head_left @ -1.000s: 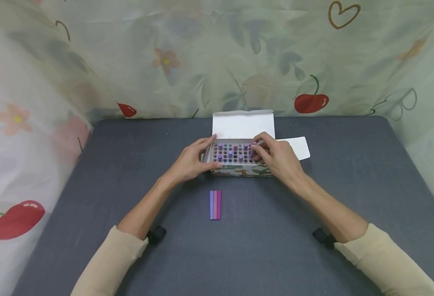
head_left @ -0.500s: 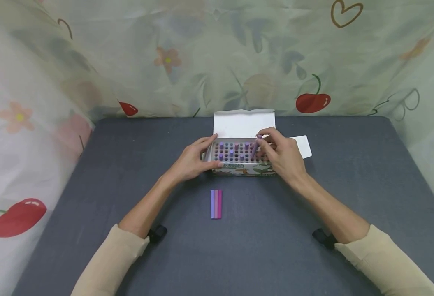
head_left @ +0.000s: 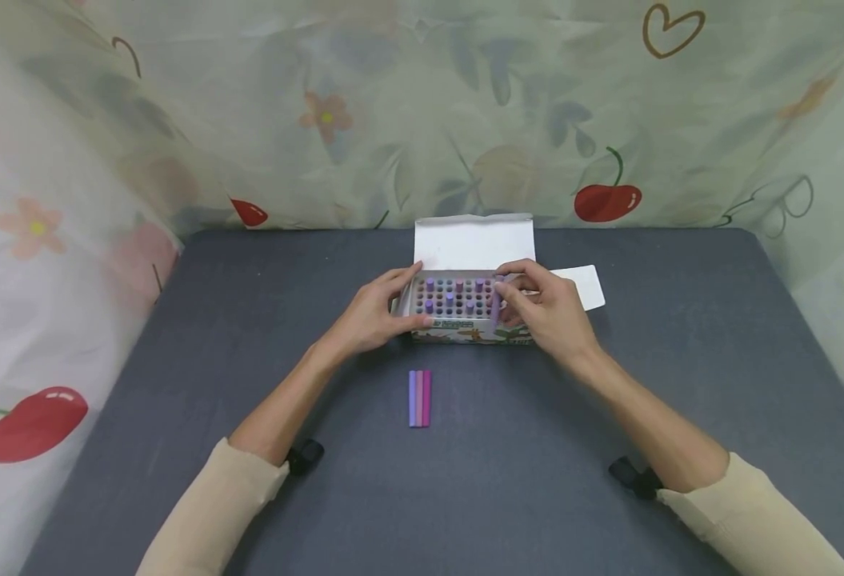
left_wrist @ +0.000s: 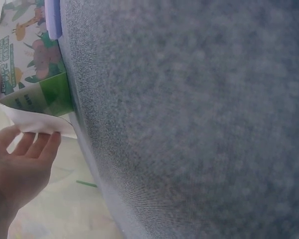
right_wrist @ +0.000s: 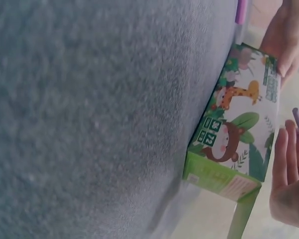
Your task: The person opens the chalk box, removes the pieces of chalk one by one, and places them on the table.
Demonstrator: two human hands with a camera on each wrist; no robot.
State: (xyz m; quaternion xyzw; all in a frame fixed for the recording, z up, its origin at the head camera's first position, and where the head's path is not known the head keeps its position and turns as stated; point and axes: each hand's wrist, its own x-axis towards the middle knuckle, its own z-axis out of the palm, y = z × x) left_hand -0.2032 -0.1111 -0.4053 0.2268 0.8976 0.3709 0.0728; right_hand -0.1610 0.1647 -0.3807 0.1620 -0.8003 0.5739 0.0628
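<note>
The patterned cardboard box (head_left: 474, 332) stands open on the table, holding a tray of round holes. Several purple and pink sticks (head_left: 430, 306) poke up from those holes. My left hand (head_left: 378, 314) grips the box's left end, thumb at the front edge; in the left wrist view its fingers lie behind a white flap (left_wrist: 32, 119). Between thumb and fingers, my right hand (head_left: 558, 316) pinches a slim purple crayon-like stick (head_left: 496, 312), which overlaps the box's front right part in the head view. The right wrist view shows this stick beyond the box's printed front (right_wrist: 244, 119).
Three sticks (head_left: 419, 398), lavender, mauve and magenta, lie side by side in front of the box on the dark grey table (head_left: 508, 480). The white lid (head_left: 474, 242) stands up behind; a side flap (head_left: 584, 286) sticks out right. A printed curtain (head_left: 422, 112) borders the table.
My right hand raised the purple stick at a tilt above the tray, then brought it lower and nearer the box's front edge, more upright. My left hand stays on the box.
</note>
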